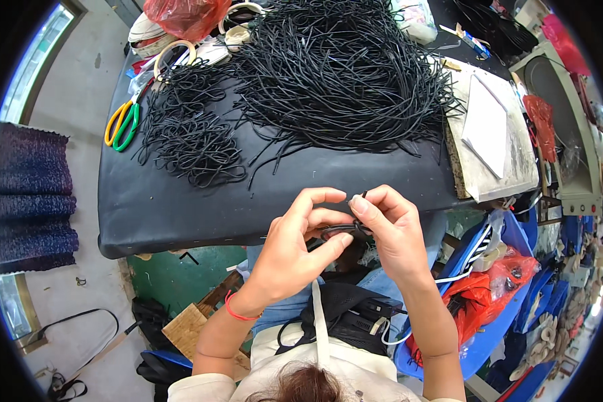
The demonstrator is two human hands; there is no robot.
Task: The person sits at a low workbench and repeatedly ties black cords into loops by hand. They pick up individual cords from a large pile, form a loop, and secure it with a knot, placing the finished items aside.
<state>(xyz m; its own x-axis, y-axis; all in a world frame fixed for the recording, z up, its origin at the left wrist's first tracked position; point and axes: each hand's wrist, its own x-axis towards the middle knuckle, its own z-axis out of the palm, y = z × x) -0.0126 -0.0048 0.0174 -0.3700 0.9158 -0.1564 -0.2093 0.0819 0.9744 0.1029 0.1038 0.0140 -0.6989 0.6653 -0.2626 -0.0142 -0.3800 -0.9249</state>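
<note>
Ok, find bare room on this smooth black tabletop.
Free on the tabletop: near-left strip between the tangled black cord bundle and front edge; gap between the large black cord heap and the right hand. Crowded: far side; right end, around the flat whitish board.

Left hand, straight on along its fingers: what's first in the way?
Likely the right hand, just across the black cord that the left hand already holds. Depth is unclear from this single view, so it might pass slightly over or under.
</note>
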